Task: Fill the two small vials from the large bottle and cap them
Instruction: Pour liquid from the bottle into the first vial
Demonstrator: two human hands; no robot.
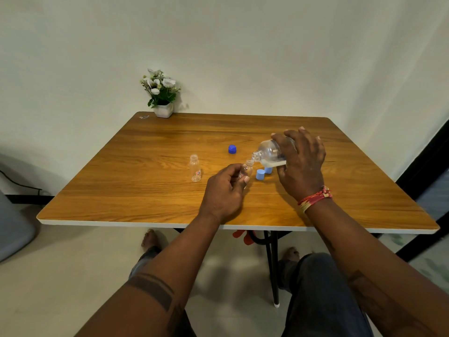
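Observation:
My right hand [301,164] grips the large clear bottle [269,153], tipped on its side with white liquid pooled along its lower wall and its open neck pointing left. The neck meets the mouth of a small clear vial [248,166] that my left hand [227,188] holds tilted just above the table. A second small vial [195,167] stands upright and uncapped to the left, with a red label. Two light blue caps [260,174] [268,170] lie under the bottle. A dark blue cap [232,149] sits farther back.
The wooden table [145,190] has a white front edge. A small white pot of artificial flowers [162,93] stands at its back left corner beside a tiny clear scrap [143,116]. A wall lies close behind.

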